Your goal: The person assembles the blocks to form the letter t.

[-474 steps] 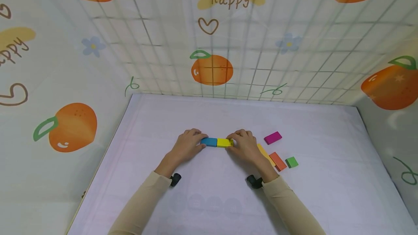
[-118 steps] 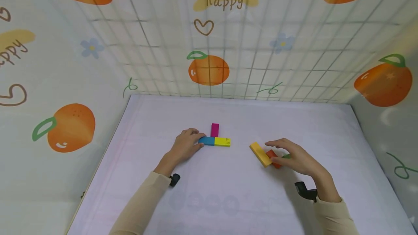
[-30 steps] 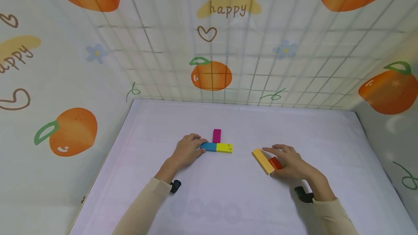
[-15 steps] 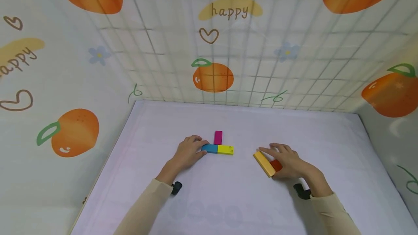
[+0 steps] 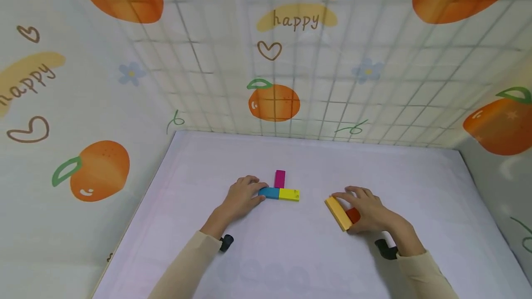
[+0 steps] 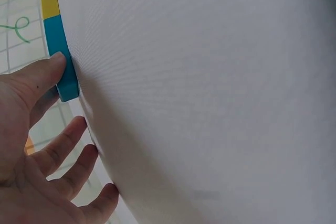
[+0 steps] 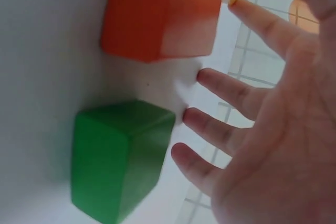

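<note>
My left hand [image 5: 238,200] holds the left end of a blue block [image 5: 271,193], thumb on its near side in the left wrist view. A bright yellow block [image 5: 289,194] lies end to end with the blue one. Behind their seam a magenta block [image 5: 280,179] points away from me. Over to the right, my right hand [image 5: 370,211] spans a long orange-yellow block [image 5: 338,213], index finger at its far end and thumb at its near end. A red-orange block [image 5: 353,215] sits under that hand. The right wrist view shows a green block [image 7: 113,161] beside it, hidden from the head view.
A white-covered table [image 5: 257,248] bears all the blocks. A cloth wall [image 5: 224,59] printed with oranges rises along its back, and more cloth closes in both sides. A black wrist camera [image 5: 386,249] hangs under the right wrist.
The magenta block moved from the right group to behind the blue and yellow pair. My right hand came left from over the red-orange block onto the orange-yellow block. My left hand stayed on the blue.
</note>
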`<state>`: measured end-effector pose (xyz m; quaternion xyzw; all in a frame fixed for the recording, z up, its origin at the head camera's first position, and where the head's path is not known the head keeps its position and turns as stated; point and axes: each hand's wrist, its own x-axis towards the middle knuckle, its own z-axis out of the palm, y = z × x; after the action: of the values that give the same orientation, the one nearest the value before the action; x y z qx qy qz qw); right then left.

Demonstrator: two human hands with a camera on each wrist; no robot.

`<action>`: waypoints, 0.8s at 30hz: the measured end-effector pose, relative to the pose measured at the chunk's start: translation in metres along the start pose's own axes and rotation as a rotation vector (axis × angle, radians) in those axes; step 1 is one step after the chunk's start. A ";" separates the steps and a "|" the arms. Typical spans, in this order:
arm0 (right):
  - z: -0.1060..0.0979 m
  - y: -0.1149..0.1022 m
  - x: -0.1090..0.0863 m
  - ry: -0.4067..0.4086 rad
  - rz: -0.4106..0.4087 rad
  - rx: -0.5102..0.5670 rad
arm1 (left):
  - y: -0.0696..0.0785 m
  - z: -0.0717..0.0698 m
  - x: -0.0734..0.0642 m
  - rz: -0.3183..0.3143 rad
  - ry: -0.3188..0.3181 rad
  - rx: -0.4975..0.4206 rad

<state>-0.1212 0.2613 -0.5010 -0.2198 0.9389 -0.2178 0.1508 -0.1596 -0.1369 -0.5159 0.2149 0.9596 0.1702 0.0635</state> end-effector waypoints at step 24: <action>0.038 -0.046 0.019 0.174 -0.058 0.083 | -0.002 0.004 -0.001 0.012 0.034 -0.001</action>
<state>-0.1073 0.2022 -0.5161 -0.2205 0.9320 -0.2788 0.0712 -0.1590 -0.1378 -0.5201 0.2176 0.9592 0.1744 0.0463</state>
